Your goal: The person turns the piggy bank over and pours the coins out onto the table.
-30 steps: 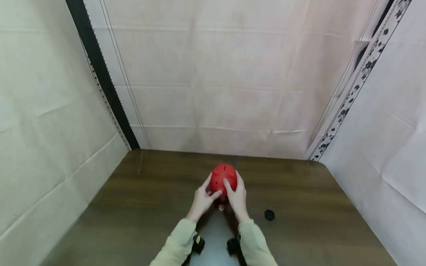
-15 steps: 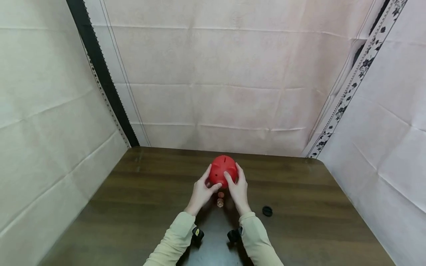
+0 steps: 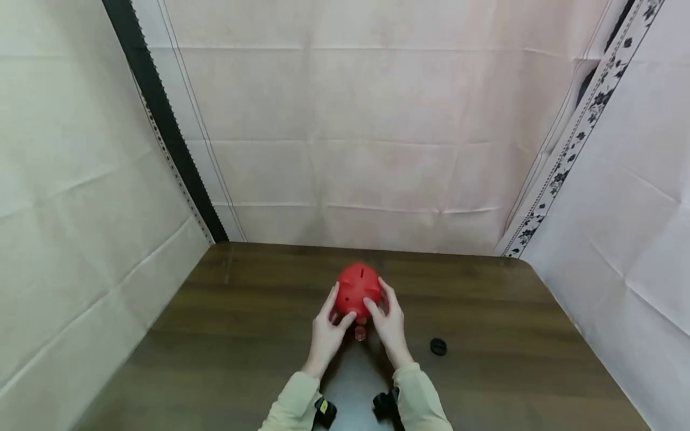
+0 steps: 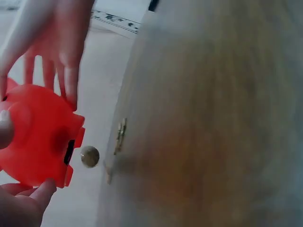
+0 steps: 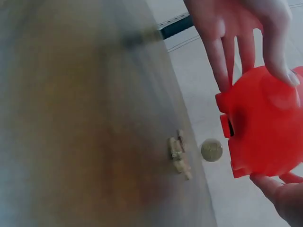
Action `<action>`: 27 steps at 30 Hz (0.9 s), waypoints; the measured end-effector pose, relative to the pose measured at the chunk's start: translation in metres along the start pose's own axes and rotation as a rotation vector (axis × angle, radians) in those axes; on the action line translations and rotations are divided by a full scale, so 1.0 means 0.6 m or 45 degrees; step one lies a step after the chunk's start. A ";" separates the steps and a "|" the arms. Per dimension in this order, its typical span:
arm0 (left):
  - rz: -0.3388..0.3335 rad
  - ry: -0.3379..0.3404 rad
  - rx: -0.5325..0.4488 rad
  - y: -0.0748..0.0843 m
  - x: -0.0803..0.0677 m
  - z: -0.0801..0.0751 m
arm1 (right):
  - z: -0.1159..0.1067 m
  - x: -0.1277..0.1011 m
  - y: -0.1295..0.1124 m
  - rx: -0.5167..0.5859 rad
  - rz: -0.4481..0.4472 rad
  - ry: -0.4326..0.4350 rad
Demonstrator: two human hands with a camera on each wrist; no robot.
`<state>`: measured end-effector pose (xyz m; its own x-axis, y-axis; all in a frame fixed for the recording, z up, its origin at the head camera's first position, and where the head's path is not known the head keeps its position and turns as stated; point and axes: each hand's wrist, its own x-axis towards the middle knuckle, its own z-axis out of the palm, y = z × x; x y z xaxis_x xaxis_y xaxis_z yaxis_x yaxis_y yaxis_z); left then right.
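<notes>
A red piggy bank (image 3: 356, 290) is held above the table between both hands, its slotted back tilted toward the far side. My left hand (image 3: 326, 335) grips its left side, and my right hand (image 3: 390, 326) grips the opposite side, thumbs on the near face. In the left wrist view its dark underside opening faces the table between the stubby legs. One coin (image 4: 90, 156) hangs in the air just below that opening, seen face-on as a round coin (image 5: 212, 150) in the right wrist view. Coins (image 3: 360, 333) lie on the wood beneath, partly hidden by the bank.
A black round plug (image 3: 438, 346) lies on the brown wooden table (image 3: 485, 311), right of the right hand. White cloth walls (image 3: 366, 131) stand behind and at both sides. Both wrists wear small black cameras (image 3: 325, 412).
The piggy bank rose slightly, then came back down, both hands keeping their grip. More than one coin now shows beneath it where one showed a second ago. The head view shifted a little.
</notes>
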<state>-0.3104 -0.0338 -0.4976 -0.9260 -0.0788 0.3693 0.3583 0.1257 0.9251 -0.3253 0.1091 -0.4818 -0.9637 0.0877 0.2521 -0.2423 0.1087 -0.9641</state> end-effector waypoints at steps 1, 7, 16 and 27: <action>0.007 -0.008 0.006 0.001 -0.004 0.001 | -0.003 -0.004 0.000 0.031 0.011 -0.006; -0.003 -0.046 0.012 0.012 0.001 0.002 | -0.017 -0.012 -0.024 0.085 0.033 -0.051; -0.020 -0.179 -0.010 0.102 0.023 -0.019 | -0.033 0.001 -0.062 0.058 -0.036 -0.085; -0.042 -0.306 -0.037 0.105 0.022 -0.018 | -0.065 0.005 -0.052 0.002 -0.042 -0.100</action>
<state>-0.2985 -0.0377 -0.4337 -0.9378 0.1558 0.3101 0.3271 0.0980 0.9399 -0.3160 0.1444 -0.4475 -0.9610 0.0058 0.2763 -0.2741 0.1085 -0.9556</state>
